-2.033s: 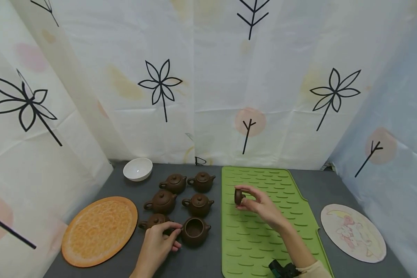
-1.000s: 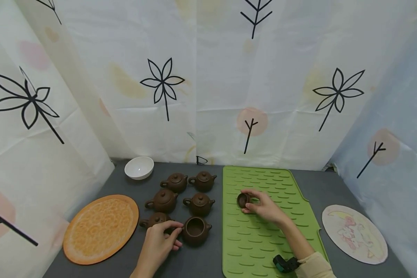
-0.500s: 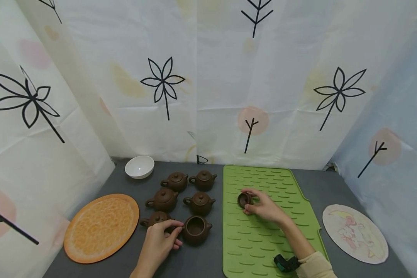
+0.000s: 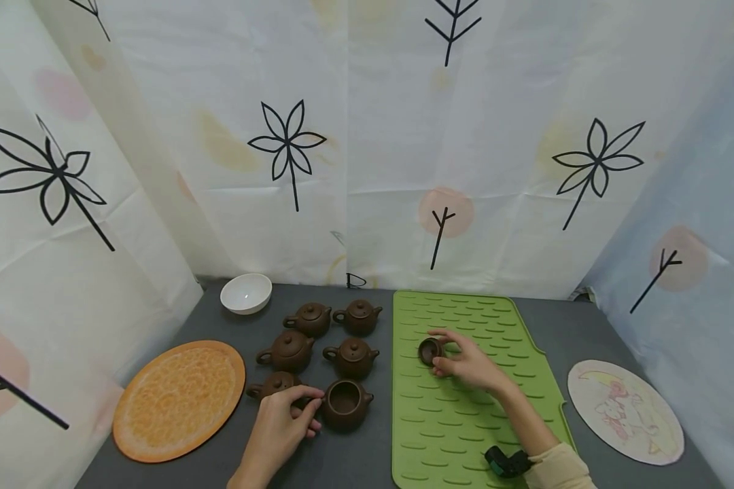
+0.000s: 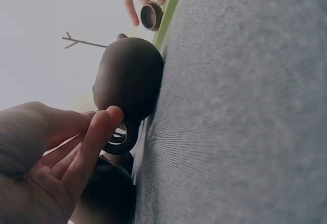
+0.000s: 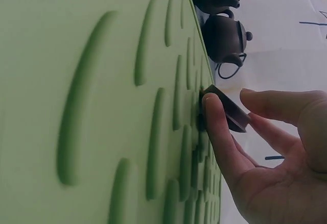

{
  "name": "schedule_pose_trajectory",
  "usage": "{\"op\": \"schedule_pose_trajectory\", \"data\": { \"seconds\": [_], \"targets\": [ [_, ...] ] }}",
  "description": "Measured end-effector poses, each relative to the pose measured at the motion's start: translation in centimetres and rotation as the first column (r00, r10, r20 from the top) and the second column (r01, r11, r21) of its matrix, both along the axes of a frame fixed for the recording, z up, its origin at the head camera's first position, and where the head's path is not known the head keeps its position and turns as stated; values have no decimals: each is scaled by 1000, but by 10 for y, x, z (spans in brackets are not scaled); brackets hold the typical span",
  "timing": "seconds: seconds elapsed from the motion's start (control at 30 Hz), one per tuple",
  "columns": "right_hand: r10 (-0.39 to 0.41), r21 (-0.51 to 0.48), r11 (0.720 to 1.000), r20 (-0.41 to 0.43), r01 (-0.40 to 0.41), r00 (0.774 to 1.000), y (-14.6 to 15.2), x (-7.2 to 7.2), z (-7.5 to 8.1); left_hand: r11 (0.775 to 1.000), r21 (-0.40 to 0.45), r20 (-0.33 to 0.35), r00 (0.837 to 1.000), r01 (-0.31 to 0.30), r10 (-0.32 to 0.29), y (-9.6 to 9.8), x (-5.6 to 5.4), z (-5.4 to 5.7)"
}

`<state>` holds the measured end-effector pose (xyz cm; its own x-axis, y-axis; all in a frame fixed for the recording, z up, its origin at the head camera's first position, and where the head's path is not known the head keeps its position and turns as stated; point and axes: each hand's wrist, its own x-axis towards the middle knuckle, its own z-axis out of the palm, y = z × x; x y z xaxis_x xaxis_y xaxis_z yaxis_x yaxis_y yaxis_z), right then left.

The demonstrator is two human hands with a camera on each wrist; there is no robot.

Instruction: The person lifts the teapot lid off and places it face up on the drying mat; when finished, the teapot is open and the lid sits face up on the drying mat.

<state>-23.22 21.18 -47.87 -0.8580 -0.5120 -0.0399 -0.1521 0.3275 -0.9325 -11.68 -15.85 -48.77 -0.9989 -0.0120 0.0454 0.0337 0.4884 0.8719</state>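
Observation:
In the head view my left hand [image 4: 278, 424] pinches the handle of a brown teapot [image 4: 344, 422] whose top is uncovered. The left wrist view shows thumb and fingertip meeting at the loop of that handle [image 5: 132, 141]. A small brown teapot lid [image 4: 429, 352] sits hollow side up on the green mat, tilted in the right wrist view. Around its right side are the spread fingers of my right hand [image 4: 465, 365]. One fingertip touches the lid [image 6: 232, 113] while another stands a little apart from it.
Several lidded brown teapots [image 4: 350, 360] stand in two columns beside the green mat [image 4: 477, 421]. Behind them to the left is a white bowl [image 4: 246, 295]. An orange round placemat [image 4: 180, 401] lies at left, a printed oval mat [image 4: 624, 411] at right. Patterned curtains enclose the table.
The right hand has turned the lid from edge-on to hollow side up and brought it down on the mat. Its fingers have since loosened slightly. The left hand stays at the teapot handle.

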Motion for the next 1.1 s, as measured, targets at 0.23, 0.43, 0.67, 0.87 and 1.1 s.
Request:
{"op": "schedule_pose_trajectory", "data": {
  "seconds": [0.23, 0.43, 0.67, 0.87, 1.1],
  "targets": [
    [-13, 0, 1000, -12, 13, 1000, 1, 2, 8, 1000, -11, -18, 1000, 16, -16, 0, -1, 7],
    [-19, -10, 1000, -41, 19, 999, -1, 5, 14, 999, -33, -63, 997, 32, -34, 1, -5, 16],
    [7, -66, 998, -64, -11, 998, -13, 9, 25, 997, -61, -112, 992, 56, -62, 2, -14, 26],
    [1, -103, 995, -85, -10, 996, -31, 11, 33, 993, -86, -183, 979, 80, -95, -1, -28, 33],
    [-19, -155, 988, -96, 4, 995, -57, 11, 40, 991, -92, -167, 980, 98, -112, -7, -51, 35]
  ]
}}
